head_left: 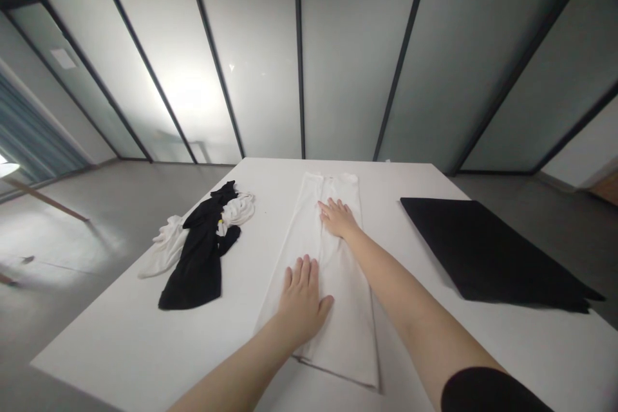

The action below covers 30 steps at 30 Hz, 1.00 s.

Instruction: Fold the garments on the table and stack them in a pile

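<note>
A white garment (345, 328), folded into a long narrow shape, lies lengthwise on the white table in front of me. My left hand (303, 299) rests flat on its near left part, fingers apart and pointing away from me. Farther up, my right hand (338, 217) lies on the garment with its fingers spread, close to a crease running down the middle. Neither hand grips the cloth. The garment's far end looks slightly uneven, and its near hem shows more than one layer.
Crumpled black clothing (196, 270) lies at the left of the table (111, 347), with white cloth (167, 248) beside it and a bunched white piece (239, 209) against it. Flat black sheets (487, 251) lie at the right, reaching the table's edge. Frosted glass panels (347, 58) stand behind.
</note>
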Each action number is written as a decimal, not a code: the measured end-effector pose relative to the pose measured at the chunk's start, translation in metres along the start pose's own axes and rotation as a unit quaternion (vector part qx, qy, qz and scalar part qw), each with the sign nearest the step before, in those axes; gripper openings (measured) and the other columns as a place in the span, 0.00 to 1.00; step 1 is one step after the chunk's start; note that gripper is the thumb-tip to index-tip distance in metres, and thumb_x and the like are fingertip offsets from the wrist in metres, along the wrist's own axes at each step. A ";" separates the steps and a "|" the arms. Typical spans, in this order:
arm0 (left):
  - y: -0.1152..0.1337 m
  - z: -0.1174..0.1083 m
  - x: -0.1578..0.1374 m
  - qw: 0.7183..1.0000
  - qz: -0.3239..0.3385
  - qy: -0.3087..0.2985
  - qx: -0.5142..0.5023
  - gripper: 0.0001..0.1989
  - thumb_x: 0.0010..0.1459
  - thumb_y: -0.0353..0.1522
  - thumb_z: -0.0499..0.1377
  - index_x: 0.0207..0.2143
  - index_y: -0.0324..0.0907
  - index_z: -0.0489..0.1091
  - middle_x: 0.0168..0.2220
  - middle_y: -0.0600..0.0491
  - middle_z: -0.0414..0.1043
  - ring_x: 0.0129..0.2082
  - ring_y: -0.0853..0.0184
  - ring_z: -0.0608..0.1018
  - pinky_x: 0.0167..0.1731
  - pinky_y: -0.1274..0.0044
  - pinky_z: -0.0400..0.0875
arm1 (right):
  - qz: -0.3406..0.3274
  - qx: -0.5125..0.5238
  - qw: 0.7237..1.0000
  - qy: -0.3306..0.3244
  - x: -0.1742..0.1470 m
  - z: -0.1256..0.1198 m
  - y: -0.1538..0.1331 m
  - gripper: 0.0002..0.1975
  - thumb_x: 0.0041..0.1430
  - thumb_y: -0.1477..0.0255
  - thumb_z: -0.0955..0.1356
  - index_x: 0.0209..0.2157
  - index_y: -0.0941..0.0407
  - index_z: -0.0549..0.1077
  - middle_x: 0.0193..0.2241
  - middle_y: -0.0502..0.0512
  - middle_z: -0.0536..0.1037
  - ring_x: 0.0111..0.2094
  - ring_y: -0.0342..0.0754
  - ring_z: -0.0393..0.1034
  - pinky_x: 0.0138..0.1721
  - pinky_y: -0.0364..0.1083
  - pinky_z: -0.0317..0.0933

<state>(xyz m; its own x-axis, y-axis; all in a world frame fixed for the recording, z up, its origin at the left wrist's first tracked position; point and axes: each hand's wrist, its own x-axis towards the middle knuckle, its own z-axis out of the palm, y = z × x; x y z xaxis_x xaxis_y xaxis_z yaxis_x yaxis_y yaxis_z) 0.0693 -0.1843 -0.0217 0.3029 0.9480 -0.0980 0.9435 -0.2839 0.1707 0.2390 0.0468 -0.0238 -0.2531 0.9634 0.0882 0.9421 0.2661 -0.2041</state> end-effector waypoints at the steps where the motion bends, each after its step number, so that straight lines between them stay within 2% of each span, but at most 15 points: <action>1: 0.001 0.000 0.000 1.000 0.011 -0.001 -0.004 0.43 0.72 0.52 0.42 0.78 0.33 0.41 0.78 0.38 0.35 0.77 0.45 0.42 0.73 0.49 0.42 | -0.001 0.001 1.000 0.008 0.003 0.000 0.001 0.29 0.75 0.60 0.58 0.74 0.45 0.57 0.76 0.57 0.53 0.74 0.64 0.46 0.70 0.62 0.40; 4: 0.004 -0.002 0.000 0.998 0.055 -0.006 -0.016 0.42 0.72 0.52 0.40 0.78 0.35 0.42 0.78 0.39 0.35 0.77 0.46 0.41 0.73 0.48 0.39 | -0.004 0.001 0.999 0.035 0.008 0.000 0.002 0.26 0.73 0.61 0.61 0.68 0.52 0.65 0.72 0.61 0.61 0.72 0.62 0.50 0.69 0.60 0.43; 7: 0.007 -0.002 -0.002 0.996 0.080 -0.007 -0.027 0.44 0.71 0.54 0.40 0.77 0.35 0.44 0.78 0.39 0.35 0.78 0.47 0.41 0.73 0.48 0.38 | -0.007 -0.003 0.998 0.061 0.010 -0.002 0.001 0.20 0.71 0.63 0.63 0.59 0.56 0.71 0.62 0.64 0.72 0.65 0.58 0.60 0.67 0.56 0.47; 12: 0.011 0.002 -0.004 0.995 0.089 0.000 -0.044 0.45 0.71 0.56 0.40 0.77 0.34 0.45 0.78 0.37 0.36 0.77 0.46 0.41 0.73 0.48 0.38 | 0.017 -0.016 0.995 0.098 0.007 -0.004 -0.002 0.17 0.70 0.64 0.63 0.54 0.59 0.72 0.57 0.68 0.73 0.59 0.61 0.64 0.61 0.54 0.53; 15: 0.011 0.003 -0.005 0.994 0.091 0.003 -0.056 0.45 0.71 0.56 0.40 0.77 0.35 0.46 0.78 0.36 0.37 0.77 0.46 0.42 0.73 0.47 0.38 | 0.020 -0.020 0.995 0.096 0.006 -0.006 -0.002 0.16 0.71 0.66 0.62 0.52 0.59 0.74 0.55 0.68 0.75 0.57 0.61 0.66 0.58 0.54 0.56; 20: 0.009 0.000 -0.005 0.993 0.100 0.008 -0.063 0.42 0.71 0.56 0.41 0.77 0.40 0.49 0.78 0.38 0.39 0.77 0.46 0.44 0.73 0.48 0.40 | 0.003 -0.018 0.997 0.078 0.001 -0.007 -0.005 0.20 0.72 0.67 0.62 0.58 0.58 0.75 0.59 0.67 0.75 0.59 0.61 0.67 0.59 0.54 0.58; 24: 0.008 0.002 -0.006 0.993 0.106 0.019 -0.057 0.40 0.72 0.55 0.42 0.76 0.42 0.52 0.77 0.38 0.42 0.77 0.46 0.47 0.72 0.48 0.42 | -0.037 -0.006 0.997 0.061 -0.014 -0.009 -0.005 0.23 0.73 0.68 0.61 0.65 0.56 0.71 0.68 0.63 0.68 0.66 0.59 0.63 0.65 0.55 0.54; 27: 0.008 0.001 -0.006 0.993 0.100 0.047 -0.052 0.38 0.72 0.53 0.44 0.75 0.41 0.55 0.77 0.39 0.47 0.76 0.46 0.50 0.72 0.52 0.47 | -0.078 0.013 0.995 0.067 -0.033 -0.013 -0.007 0.23 0.74 0.69 0.59 0.63 0.53 0.74 0.69 0.57 0.68 0.70 0.55 0.59 0.69 0.55 0.51; 30: 0.004 -0.007 -0.002 0.994 0.059 0.085 -0.046 0.32 0.74 0.46 0.45 0.71 0.38 0.60 0.73 0.38 0.57 0.73 0.48 0.60 0.69 0.56 0.56 | -0.092 0.077 0.987 0.103 -0.063 -0.014 -0.017 0.24 0.73 0.71 0.57 0.60 0.55 0.77 0.66 0.60 0.72 0.69 0.54 0.61 0.69 0.56 0.52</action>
<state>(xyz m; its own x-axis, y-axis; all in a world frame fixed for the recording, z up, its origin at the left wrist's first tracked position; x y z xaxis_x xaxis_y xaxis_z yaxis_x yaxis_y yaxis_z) 0.0709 -0.1864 -0.0135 0.3762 0.9219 0.0928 0.8845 -0.3872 0.2602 0.2418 -0.0190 -0.0123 -0.3519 0.8756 0.3309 0.8359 0.4531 -0.3098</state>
